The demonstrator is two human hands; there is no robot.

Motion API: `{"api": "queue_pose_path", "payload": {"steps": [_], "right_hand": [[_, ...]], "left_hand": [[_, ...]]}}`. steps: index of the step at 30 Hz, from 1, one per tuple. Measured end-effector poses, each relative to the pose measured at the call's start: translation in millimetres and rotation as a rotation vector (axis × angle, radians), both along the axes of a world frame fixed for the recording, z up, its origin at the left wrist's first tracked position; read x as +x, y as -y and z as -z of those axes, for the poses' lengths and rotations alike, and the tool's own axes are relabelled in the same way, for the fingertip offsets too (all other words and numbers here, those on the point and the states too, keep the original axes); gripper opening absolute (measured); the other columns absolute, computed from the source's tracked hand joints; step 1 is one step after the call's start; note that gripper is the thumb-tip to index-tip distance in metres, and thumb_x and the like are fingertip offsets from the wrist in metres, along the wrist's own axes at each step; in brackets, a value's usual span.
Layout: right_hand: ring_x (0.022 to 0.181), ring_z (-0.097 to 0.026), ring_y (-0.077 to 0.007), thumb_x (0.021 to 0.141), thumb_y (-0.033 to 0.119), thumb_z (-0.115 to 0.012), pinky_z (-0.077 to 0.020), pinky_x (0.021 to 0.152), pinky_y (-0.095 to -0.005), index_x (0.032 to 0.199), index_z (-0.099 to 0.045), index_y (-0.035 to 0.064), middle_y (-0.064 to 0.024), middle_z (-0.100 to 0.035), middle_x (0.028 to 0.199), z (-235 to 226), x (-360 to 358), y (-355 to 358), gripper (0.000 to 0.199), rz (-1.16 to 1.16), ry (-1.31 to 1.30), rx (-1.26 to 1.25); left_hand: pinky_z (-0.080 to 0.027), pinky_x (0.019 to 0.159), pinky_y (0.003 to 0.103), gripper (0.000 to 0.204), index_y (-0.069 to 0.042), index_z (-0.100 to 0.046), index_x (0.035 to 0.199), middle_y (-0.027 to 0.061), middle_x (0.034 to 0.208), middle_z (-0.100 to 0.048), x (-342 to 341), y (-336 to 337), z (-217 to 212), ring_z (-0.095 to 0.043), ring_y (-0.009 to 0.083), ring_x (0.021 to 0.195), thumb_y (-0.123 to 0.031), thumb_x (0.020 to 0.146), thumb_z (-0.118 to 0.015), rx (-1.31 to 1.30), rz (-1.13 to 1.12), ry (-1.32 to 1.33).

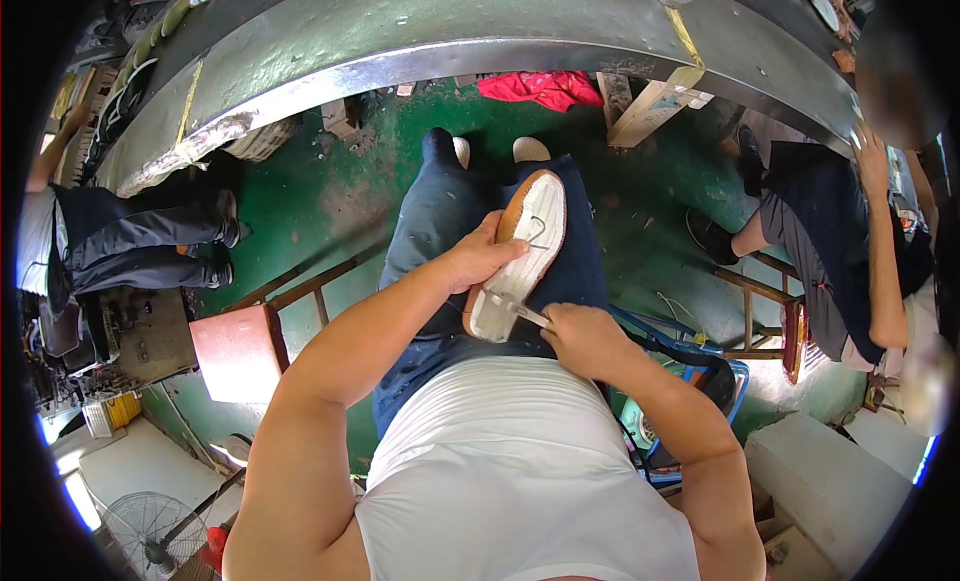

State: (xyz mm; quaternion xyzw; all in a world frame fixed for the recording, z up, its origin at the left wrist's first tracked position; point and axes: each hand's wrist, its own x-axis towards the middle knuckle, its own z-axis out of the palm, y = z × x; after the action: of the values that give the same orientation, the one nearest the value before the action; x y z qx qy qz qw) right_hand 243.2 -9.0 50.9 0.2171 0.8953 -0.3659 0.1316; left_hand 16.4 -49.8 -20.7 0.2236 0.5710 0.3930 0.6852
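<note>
A shoe [548, 203] lies bottom side up over my lap, its long pale underside edged in tan and marked with a dark handwritten sign. My left hand [484, 253] grips its left side, the thumb pressed on the pale underside. In my closed right hand [582, 338] is a slim metal hand tool [520, 309]. Its head rests over the heel end of the shoe; I cannot make out the exact kind. My thighs in dark blue cloth [420, 236] are beneath the shoe.
A long metal-edged bench [420, 59] curves across the front. People sit at both sides, with a leg [150, 231] at left and an arm [880, 241] at right. A pinkish stool [238, 351] stands left; a fan [150, 536] is lower left. Red cloth [545, 88] lies under the bench.
</note>
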Motion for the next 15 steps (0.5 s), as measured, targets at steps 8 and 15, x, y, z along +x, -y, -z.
{"api": "queue_pose_path", "payload": {"steps": [8,15], "right_hand": [[0.081,-0.069,-0.0408,0.094,0.020,-0.059,-0.0540,0.072,-0.0499,0.096,-0.059,-0.0008,-0.0225,-0.069,0.088,-7.3,39.7,17.4,0.021,0.119,0.160,-0.001],[0.081,-0.069,-0.0364,0.093,0.015,-0.056,-0.0541,0.073,-0.0454,0.095,-0.058,-0.0004,-0.0201,-0.067,0.087,-10.8,44.6,32.4,0.016,-0.015,0.103,0.206]], "left_hand": [[-0.036,0.113,0.038,0.089,-0.001,-0.018,0.155,0.0248,0.150,-0.040,24.7,18.5,33.7,-0.043,0.0342,0.137,-0.032,0.090,-0.070,0.191,-0.003,-0.352],[-0.028,0.116,0.033,0.101,-0.020,0.009,0.160,0.0145,0.161,-0.022,27.2,48.2,-4.7,-0.028,0.0225,0.145,-0.011,0.093,-0.066,0.056,0.003,-0.112]]}}
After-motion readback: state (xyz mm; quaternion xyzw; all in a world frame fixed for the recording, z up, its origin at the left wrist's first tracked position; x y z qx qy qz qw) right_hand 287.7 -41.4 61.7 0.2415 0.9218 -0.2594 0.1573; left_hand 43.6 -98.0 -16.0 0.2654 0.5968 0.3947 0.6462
